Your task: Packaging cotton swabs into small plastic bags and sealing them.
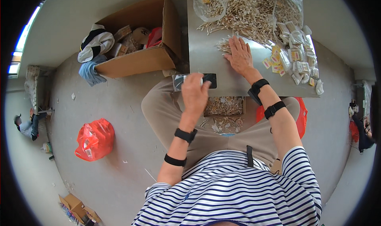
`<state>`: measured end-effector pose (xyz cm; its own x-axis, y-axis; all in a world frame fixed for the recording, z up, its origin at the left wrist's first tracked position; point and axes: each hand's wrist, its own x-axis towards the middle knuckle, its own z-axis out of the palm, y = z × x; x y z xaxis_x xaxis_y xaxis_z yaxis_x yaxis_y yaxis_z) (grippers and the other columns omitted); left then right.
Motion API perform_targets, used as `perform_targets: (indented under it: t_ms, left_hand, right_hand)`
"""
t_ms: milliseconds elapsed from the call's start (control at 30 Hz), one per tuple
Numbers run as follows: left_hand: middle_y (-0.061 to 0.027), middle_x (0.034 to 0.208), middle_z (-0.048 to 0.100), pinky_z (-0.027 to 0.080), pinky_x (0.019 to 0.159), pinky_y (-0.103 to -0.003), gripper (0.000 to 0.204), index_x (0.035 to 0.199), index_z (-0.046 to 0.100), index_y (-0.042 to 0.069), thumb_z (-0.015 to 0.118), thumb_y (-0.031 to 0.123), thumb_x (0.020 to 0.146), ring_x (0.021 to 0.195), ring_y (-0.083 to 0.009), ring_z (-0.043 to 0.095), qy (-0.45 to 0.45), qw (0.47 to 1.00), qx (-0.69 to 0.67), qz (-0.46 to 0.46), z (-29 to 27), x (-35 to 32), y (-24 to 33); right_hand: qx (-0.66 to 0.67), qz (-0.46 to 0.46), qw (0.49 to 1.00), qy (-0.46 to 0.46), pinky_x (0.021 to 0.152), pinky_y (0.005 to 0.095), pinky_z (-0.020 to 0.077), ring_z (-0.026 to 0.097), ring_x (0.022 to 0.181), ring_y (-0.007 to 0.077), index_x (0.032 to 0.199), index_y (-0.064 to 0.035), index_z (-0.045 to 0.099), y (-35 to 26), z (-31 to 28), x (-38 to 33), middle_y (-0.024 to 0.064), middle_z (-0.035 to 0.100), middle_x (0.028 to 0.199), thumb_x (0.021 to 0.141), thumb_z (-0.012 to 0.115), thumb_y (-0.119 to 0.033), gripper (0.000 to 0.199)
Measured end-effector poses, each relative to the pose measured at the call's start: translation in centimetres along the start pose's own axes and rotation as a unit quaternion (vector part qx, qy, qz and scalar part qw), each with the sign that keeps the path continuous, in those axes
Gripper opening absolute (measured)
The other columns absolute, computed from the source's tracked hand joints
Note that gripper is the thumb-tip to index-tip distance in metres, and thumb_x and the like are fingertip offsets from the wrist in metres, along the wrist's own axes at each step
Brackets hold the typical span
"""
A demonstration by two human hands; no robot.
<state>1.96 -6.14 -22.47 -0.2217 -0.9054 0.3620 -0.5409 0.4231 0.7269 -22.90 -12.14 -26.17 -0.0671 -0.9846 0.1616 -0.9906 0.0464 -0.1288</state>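
My left hand (pixel 193 94) is closed at the table's near left edge, over a clear plastic bag (pixel 177 82) and a flat black piece (pixel 210 80). White-tipped cotton swabs (pixel 201 81) show beside its curled fingers, partly hidden by them. Flat on the metal table (pixel 210 63), my right hand (pixel 240 58) has its fingers stretched out. Its fingertips touch a small batch of loose cotton swabs (pixel 223 46). Beyond lies a large heap of swabs (pixel 248 9). To the right are yellow-and-white cards (pixel 273 61) and many small clear packs of swabs (pixel 299 55).
An open cardboard box (pixel 137 62) with clothes and packs stands left of the table. A red plastic bag (pixel 95 140) sits on the floor. Below the table is a box of swabs (pixel 224 106). Other people (pixel 27 126) sit far left and far right.
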Motion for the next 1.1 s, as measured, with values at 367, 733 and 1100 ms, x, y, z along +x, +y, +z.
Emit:
perform_targets:
  t_ms: [367,733,1100]
  left_hand:
    - [-0.0174,0.133,0.061,0.043,0.104,-0.049,0.042,0.121,0.064,-0.002,0.075,0.011,0.082,0.127,-0.0374,0.054,-0.138,0.987,0.057,0.057,4.0,-2.6,3.4]
    - [-0.0157,0.151,0.048,0.038,0.112,-0.054,0.064,0.137,0.055,-0.001,0.078,0.013,0.079,0.142,-0.036,0.042,-0.217,0.962,0.131,0.101,6.7,-1.5,3.4]
    - [-0.0155,0.153,0.046,0.035,0.115,-0.054,0.068,0.138,0.054,-0.002,0.08,0.011,0.077,0.143,-0.0357,0.042,-0.233,0.958,0.143,0.093,5.9,-1.8,3.3]
  right_hand:
    - [0.072,-0.051,0.996,0.018,0.124,0.0504,0.0256,0.031,0.149,0.0353,0.152,-0.0045,0.041,-0.4,0.5,-4.7,0.0122,0.036,0.161,0.098,0.062,-0.033,0.065]
    - [0.072,0.001,0.993,0.095,0.114,0.051,0.0377,0.045,0.136,0.0359,0.137,-0.0087,0.059,2.1,0.6,-2.9,0.0122,0.051,0.147,0.095,0.066,-0.027,0.047]
    - [0.19,0.02,0.976,0.107,0.082,0.0459,0.0518,0.061,0.098,0.0329,0.088,-0.0082,0.064,-1.7,0.5,-6.0,0.01,0.061,0.096,0.08,0.073,-0.014,0.014]
